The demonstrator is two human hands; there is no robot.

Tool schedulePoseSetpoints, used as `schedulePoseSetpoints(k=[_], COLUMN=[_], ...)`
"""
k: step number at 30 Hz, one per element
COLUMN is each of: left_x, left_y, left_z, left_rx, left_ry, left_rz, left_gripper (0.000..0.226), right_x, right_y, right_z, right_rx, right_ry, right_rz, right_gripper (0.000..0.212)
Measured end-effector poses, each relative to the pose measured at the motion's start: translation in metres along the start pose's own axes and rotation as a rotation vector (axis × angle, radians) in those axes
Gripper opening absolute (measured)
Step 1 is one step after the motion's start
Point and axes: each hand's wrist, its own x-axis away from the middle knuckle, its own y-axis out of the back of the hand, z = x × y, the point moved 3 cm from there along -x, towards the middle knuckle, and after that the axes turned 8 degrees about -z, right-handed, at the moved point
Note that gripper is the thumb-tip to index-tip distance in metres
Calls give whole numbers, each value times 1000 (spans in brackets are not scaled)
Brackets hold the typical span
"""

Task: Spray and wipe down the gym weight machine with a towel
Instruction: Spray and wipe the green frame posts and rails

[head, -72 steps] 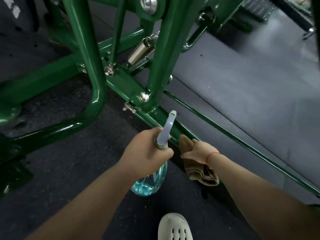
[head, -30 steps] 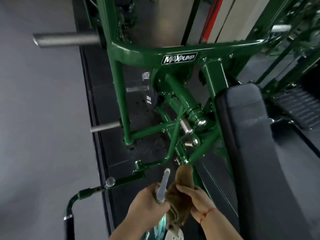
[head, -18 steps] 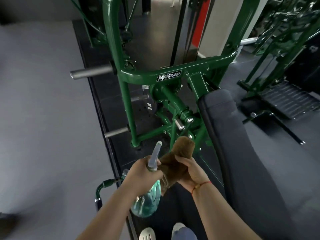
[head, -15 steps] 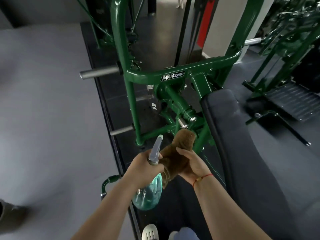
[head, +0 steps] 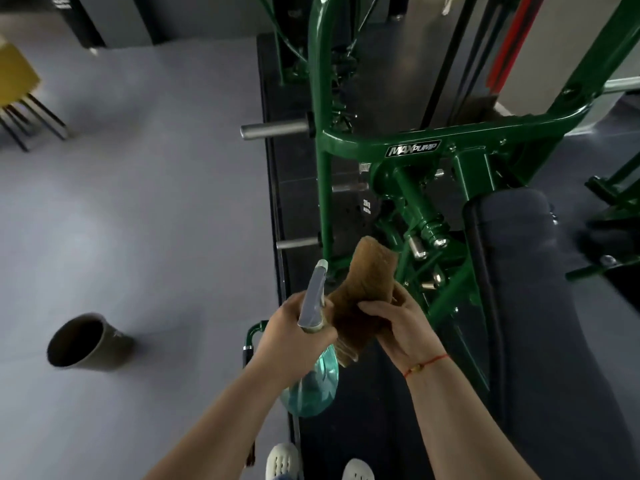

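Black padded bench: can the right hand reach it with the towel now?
Probably yes. The right hand, gripping the brown cloth towel, is just left of the black padded bench, whose top face lies uncovered.

the weight machine (head: 415, 147) stands ahead and to the right, its pad (head: 540, 306) on its right side. in front of it the left hand (head: 294, 337) holds the spray bottle (head: 311, 389), touching the towel (head: 370, 278) held in the right hand (head: 398, 327). a bin (head: 83, 341) sits on the floor (head: 156, 237) well to the left, with a chair (head: 15, 74) behind it.

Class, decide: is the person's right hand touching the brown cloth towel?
Touching. The head view shows the right hand with fingers curled over the brown cloth towel, pinching it.
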Motion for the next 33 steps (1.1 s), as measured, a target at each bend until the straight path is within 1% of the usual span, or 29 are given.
schedulePoseSetpoints(k=[1,3,6,10,11,13,14,16,17,19,20,21,23,25,28,30,33], left_x=[-1,-4,-6,-11,-12,-20,-27,-44,-54,-74,-81,-90,-105,-118,-130,-135,-143], left_y=[6,17,38,77,80,112,129,172,198,247,268,296,344,375,405,416,432], left_z=[2,6,15,41,44,63,72,94,105,117,120,127,132,137,144,150,155], left_rx=[-5,-28,-41,-65,-59,-61,-54,-48,-68,-107,-122,-140,-160,-167,-134,-102,-60], left_ry=[8,21,21,5,15,18,23,4,-13,-49,-63,-69,-91,-127,-126,-95,-72], left_rz=[10,62,119,159,170,178,176,171,176,169,158,153,171,185,162,174,157], left_gripper=[24,24,23,23,24,27,28,25,24,28,29,28,27,27,23,28,33], right_x=[3,8,14,18,18,11,5,-8,-14,-28,-34,-38,-43,-49,-57,-62,-70], right_y=[-7,-22,-41,-84,-90,-124,-141,-183,-206,-248,-265,-290,-334,-362,-380,-381,-390], right_z=[-4,-9,-20,-46,-49,-77,-91,-124,-141,-170,-182,-195,-213,-219,-217,-216,-212], right_rx=[12,51,116,223,236,226,228,216,194,137,116,110,84,46,-32,-80,-145], right_ry=[-11,-24,7,124,164,207,197,156,150,124,105,94,72,69,96,65,52], right_rz=[10,9,-53,-150,-155,-153,-147,-165,-181,-205,-213,-216,-226,-250,-320,-379,-388], right_gripper=[70,65,62,42,35,26,26,31,38,57,61,59,44,36,39,43,45])
